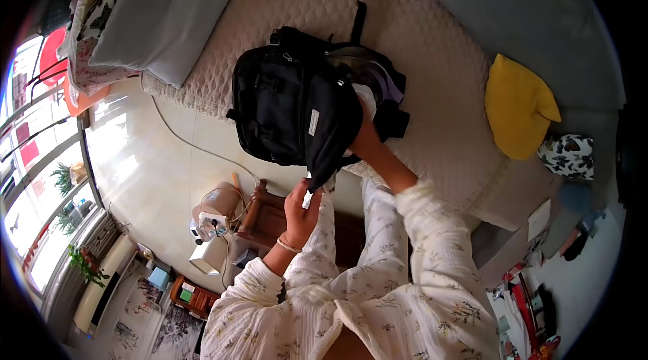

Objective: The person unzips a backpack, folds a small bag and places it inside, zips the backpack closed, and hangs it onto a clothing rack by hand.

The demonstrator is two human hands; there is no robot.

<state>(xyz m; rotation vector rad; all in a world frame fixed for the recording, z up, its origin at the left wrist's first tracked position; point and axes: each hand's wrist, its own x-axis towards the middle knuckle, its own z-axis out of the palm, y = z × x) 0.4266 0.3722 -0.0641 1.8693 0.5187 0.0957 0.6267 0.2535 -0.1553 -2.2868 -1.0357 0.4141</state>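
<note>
Black bag [270, 100] on quilt [445, 124]: opened, not closed, white item [366, 97] in its mouth. My left hand [300, 213] pinches bag's near edge; right hand [370, 141] reaches inside, can't tell its grip.

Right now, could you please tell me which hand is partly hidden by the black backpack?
The right hand: its fingers are out of sight at the backpack, whereas the left hand shows plainly, holding the backpack's lower corner.
</note>
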